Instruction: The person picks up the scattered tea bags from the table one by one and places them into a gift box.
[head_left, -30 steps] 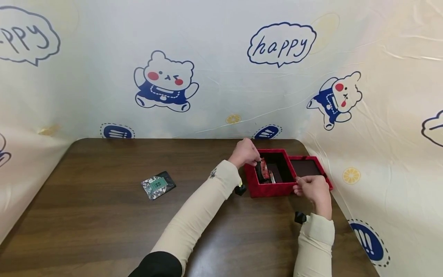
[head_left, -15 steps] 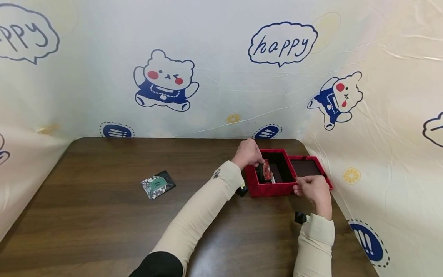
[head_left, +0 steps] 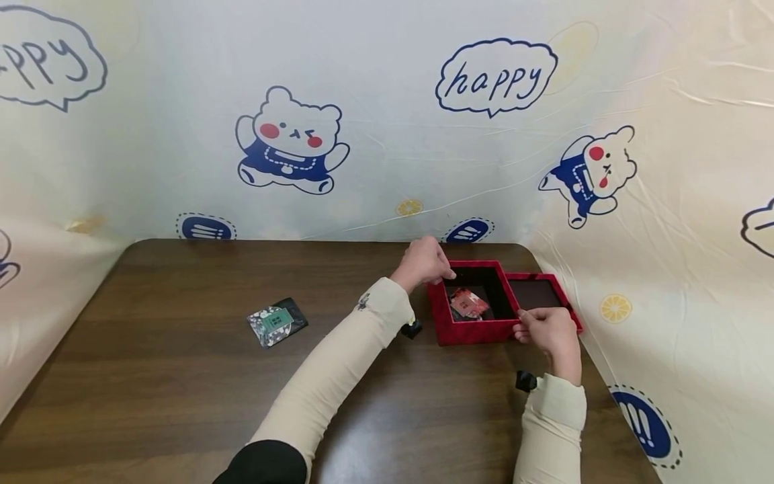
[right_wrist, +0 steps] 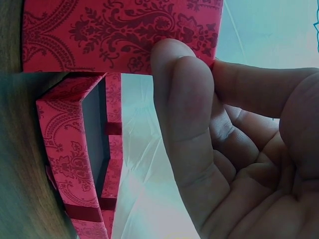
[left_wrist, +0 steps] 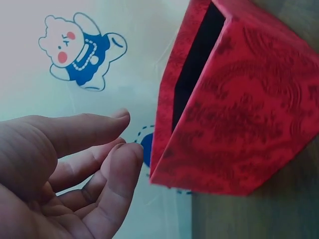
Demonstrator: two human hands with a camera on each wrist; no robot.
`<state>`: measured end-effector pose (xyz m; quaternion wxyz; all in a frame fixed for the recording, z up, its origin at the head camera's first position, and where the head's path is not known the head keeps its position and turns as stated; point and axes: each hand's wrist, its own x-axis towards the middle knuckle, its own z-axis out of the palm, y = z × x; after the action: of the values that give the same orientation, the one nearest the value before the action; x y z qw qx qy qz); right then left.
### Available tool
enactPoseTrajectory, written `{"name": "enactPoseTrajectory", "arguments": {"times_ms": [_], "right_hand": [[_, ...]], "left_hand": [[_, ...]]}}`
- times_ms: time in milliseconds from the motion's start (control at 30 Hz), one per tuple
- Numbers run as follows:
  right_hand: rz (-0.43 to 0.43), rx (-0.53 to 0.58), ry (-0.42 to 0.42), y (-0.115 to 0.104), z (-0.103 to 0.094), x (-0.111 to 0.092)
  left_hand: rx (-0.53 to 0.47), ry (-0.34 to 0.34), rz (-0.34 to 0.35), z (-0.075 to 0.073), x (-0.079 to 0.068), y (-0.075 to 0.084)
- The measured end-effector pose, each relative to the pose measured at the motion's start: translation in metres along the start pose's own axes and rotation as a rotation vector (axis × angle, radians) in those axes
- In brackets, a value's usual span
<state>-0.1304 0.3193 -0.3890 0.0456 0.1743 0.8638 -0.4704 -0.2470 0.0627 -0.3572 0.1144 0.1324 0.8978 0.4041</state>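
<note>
A red patterned box (head_left: 478, 331) with a dark inside stands at the right of the table in the head view. Inside it lies a small red packet (head_left: 468, 304). My left hand (head_left: 425, 262) is over the box's left rim with its fingers loosely bent. In the left wrist view, thumb and fingertips (left_wrist: 124, 167) are apart and nothing is between them. My right hand (head_left: 549, 334) pinches the box's near right corner, thumb on top and fingers against the wall, plain in the right wrist view.
Against the box's right side sits the red lid (head_left: 565, 296), dark inside up. A black-and-white patterned packet with a green label (head_left: 277, 321) lies on the left of the brown wooden table (head_left: 181, 403). A printed curtain (head_left: 387, 121) hangs along the back and sides.
My left hand has let go of the red packet and drawn slightly left and up. The packet, which leaned at the left wall, now lies lower in the box. The right hand has stayed put.
</note>
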Motion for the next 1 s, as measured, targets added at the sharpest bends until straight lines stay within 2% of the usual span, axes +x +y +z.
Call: {"name": "enactPoseTrajectory", "arguments": {"times_ms": [300, 467, 1000], "right_hand": [[0.005, -0.002, -0.005, -0.002, -0.001, -0.002], [0.01, -0.002, -0.009, -0.003, -0.001, -0.003], [0.013, -0.006, -0.014, -0.003, 0.001, -0.005]], "left_hand": [[0.066, -0.031, 0.012, -0.027, -0.01, -0.023], [0.113, -0.024, 0.012, -0.041, -0.016, -0.036], [0.132, 0.014, -0.049, -0.069, -0.031, -0.079]]}}
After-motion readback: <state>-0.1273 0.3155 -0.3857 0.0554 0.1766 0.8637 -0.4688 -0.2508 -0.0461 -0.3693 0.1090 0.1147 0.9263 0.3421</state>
